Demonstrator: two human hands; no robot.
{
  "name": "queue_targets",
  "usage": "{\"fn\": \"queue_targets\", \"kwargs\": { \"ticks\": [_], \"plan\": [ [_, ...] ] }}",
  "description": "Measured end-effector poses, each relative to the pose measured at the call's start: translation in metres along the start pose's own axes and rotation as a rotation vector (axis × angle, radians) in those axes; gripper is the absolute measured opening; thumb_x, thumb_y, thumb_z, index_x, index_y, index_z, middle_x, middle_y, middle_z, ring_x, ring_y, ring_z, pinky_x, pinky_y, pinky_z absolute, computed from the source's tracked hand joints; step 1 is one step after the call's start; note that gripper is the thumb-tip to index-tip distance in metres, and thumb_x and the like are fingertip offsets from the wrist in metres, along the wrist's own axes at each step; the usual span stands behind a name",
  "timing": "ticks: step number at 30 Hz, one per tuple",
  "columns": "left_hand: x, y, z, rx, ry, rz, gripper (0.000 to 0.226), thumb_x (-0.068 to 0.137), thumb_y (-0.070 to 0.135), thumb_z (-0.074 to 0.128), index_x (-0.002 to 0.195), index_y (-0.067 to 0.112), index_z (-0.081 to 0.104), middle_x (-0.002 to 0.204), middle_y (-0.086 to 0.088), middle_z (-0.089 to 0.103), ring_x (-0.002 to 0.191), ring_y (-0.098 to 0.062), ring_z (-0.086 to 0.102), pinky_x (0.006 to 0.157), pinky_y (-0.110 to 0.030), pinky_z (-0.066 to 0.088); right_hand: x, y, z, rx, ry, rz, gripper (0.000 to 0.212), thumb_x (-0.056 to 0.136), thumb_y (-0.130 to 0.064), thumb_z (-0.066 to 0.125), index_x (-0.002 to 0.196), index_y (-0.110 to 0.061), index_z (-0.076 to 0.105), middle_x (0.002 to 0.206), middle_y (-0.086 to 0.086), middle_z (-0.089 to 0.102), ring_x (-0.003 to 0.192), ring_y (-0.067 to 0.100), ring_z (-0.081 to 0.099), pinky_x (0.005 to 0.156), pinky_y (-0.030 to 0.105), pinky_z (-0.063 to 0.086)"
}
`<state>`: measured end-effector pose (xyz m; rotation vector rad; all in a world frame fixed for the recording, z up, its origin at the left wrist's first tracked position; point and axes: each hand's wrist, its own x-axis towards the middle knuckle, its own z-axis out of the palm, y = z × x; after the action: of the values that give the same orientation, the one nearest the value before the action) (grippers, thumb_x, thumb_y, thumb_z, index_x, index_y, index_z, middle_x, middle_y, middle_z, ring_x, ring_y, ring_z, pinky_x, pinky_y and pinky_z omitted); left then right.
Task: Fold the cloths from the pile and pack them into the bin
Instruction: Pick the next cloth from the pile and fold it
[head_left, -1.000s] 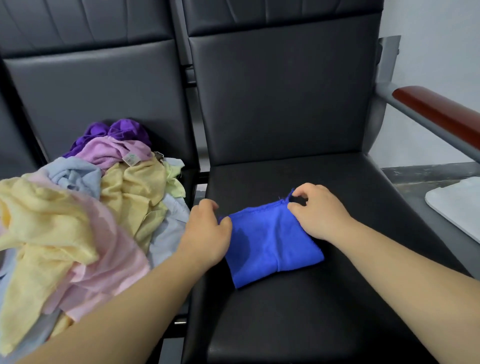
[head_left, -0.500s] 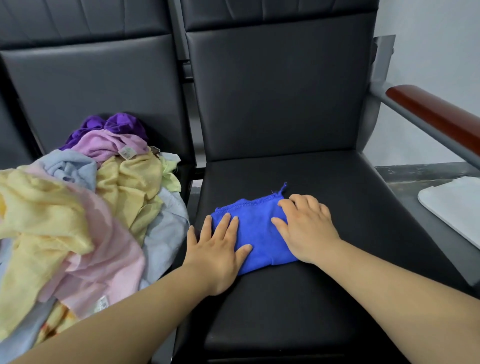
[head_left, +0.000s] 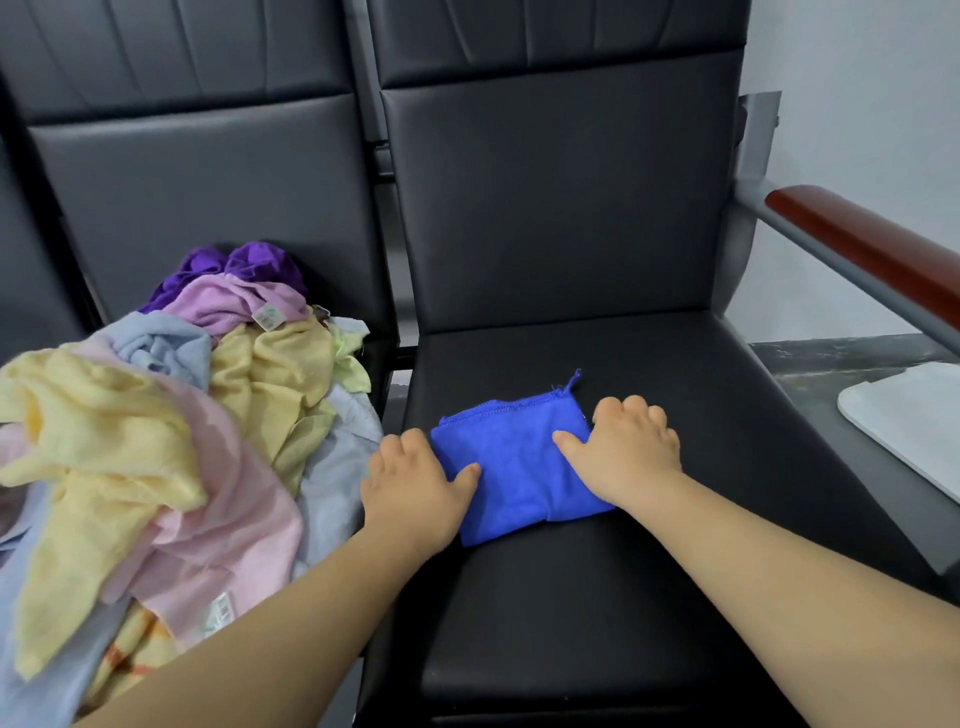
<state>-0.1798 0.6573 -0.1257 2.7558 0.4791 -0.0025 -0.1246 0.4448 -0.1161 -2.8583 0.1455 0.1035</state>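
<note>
A folded blue cloth (head_left: 519, 467) lies flat on the black seat (head_left: 597, 597) of the right chair. My left hand (head_left: 415, 483) grips its left edge, thumb on top and fingers curled down beside it. My right hand (head_left: 623, 447) grips its right edge the same way, thumb on the cloth and fingers curled over the side. The pile of loose cloths (head_left: 156, 426), yellow, pink, pale blue, lilac and purple, fills the left chair's seat. A white flat-edged object (head_left: 909, 431), possibly the bin, shows only in part at the far right.
Black padded chair backs (head_left: 561, 208) rise behind both seats. A grey metal armrest with a red-brown top (head_left: 872, 260) runs along the right side of the chair. Grey floor (head_left: 810, 364) lies beyond it.
Both hands pressed flat on the blue cloth half a second ago. They have since slid apart to its left and right edges, and their fingers have curled down around them.
</note>
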Motion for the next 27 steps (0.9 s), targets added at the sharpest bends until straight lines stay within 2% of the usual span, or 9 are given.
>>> {"fn": "queue_targets", "kwargs": {
  "ticks": [2, 5, 8, 10, 14, 16, 20, 25, 27],
  "plan": [
    [0.007, 0.006, -0.003, -0.040, -0.085, -0.108, 0.046, 0.084, 0.056, 0.060, 0.110, 0.018, 0.053, 0.119, -0.003, 0.049, 0.115, -0.029, 0.052, 0.092, -0.040, 0.047, 0.005, -0.011, -0.008, 0.073, -0.131, 0.093, 0.050, 0.093, -0.056, 0.060, 0.120, -0.015, 0.055, 0.126, 0.005, 0.054, 0.120, 0.029, 0.052, 0.091, 0.038, 0.045],
    [0.015, 0.015, -0.002, -0.224, -0.182, -0.111, 0.019, 0.090, 0.033, 0.058, 0.081, 0.017, 0.052, 0.100, -0.006, 0.059, 0.093, -0.029, 0.061, 0.071, -0.032, 0.047, 0.010, -0.020, -0.014, 0.148, -0.278, 0.076, 0.013, 0.097, -0.024, 0.055, 0.092, -0.011, 0.055, 0.099, 0.005, 0.059, 0.081, 0.022, 0.057, 0.060, 0.029, 0.040],
    [0.013, 0.032, -0.016, -0.663, -0.061, -0.136, 0.012, 0.100, 0.022, 0.053, 0.098, 0.010, 0.053, 0.095, -0.004, 0.059, 0.084, -0.019, 0.054, 0.066, -0.031, 0.039, 0.008, -0.016, -0.028, 0.539, -0.232, 0.070, 0.014, 0.096, -0.013, 0.049, 0.108, -0.012, 0.056, 0.107, 0.006, 0.060, 0.083, 0.021, 0.055, 0.061, 0.030, 0.038],
    [0.005, 0.054, -0.037, -0.809, 0.058, -0.070, 0.012, 0.104, 0.022, 0.048, 0.102, 0.010, 0.050, 0.089, 0.000, 0.056, 0.079, -0.014, 0.051, 0.061, -0.025, 0.037, 0.000, -0.007, -0.057, 0.700, -0.130, 0.062, 0.015, 0.096, -0.016, 0.049, 0.111, -0.013, 0.053, 0.108, 0.003, 0.058, 0.085, 0.018, 0.054, 0.061, 0.032, 0.037],
    [-0.016, 0.117, -0.071, -0.909, 0.140, 0.151, 0.011, 0.104, 0.025, 0.045, 0.099, 0.015, 0.047, 0.088, 0.005, 0.054, 0.077, -0.010, 0.051, 0.061, -0.021, 0.040, -0.017, 0.030, -0.126, 0.640, 0.171, -0.032, 0.014, 0.101, -0.026, 0.052, 0.107, -0.013, 0.052, 0.107, 0.001, 0.057, 0.093, 0.023, 0.053, 0.076, 0.032, 0.036],
    [-0.033, 0.151, -0.078, -0.915, 0.068, 0.265, 0.012, 0.103, 0.026, 0.044, 0.101, 0.015, 0.046, 0.088, 0.005, 0.052, 0.075, -0.009, 0.049, 0.062, -0.025, 0.042, -0.036, 0.064, -0.151, 0.605, 0.319, -0.040, 0.019, 0.103, -0.033, 0.054, 0.109, -0.015, 0.051, 0.107, -0.001, 0.056, 0.096, 0.021, 0.051, 0.080, 0.030, 0.034],
    [-0.088, 0.231, -0.064, -0.830, -0.122, 0.540, 0.013, 0.104, 0.028, 0.044, 0.096, 0.018, 0.043, 0.084, 0.006, 0.050, 0.070, -0.008, 0.045, 0.061, -0.026, 0.040, -0.099, 0.170, -0.173, 0.689, 0.600, 0.119, 0.019, 0.105, -0.035, 0.054, 0.109, -0.016, 0.050, 0.100, -0.003, 0.056, 0.095, 0.020, 0.051, 0.079, 0.030, 0.033],
    [-0.155, 0.327, -0.004, -0.616, -0.345, 0.851, 0.018, 0.104, 0.028, 0.047, 0.093, 0.017, 0.041, 0.079, 0.005, 0.049, 0.066, -0.009, 0.042, 0.057, -0.024, 0.035, -0.176, 0.291, -0.151, 0.823, 0.775, 0.447, 0.016, 0.106, -0.031, 0.052, 0.107, -0.015, 0.050, 0.091, -0.009, 0.055, 0.086, 0.023, 0.053, 0.071, 0.035, 0.035],
    [-0.179, 0.359, 0.026, -0.488, -0.456, 0.978, 0.017, 0.104, 0.026, 0.049, 0.098, 0.011, 0.041, 0.082, -0.001, 0.049, 0.070, -0.014, 0.042, 0.063, -0.030, 0.036, -0.199, 0.332, -0.129, 0.850, 0.823, 0.579, 0.015, 0.106, -0.029, 0.053, 0.107, -0.014, 0.051, 0.091, -0.010, 0.055, 0.085, 0.023, 0.054, 0.071, 0.034, 0.035]
  ]
}}
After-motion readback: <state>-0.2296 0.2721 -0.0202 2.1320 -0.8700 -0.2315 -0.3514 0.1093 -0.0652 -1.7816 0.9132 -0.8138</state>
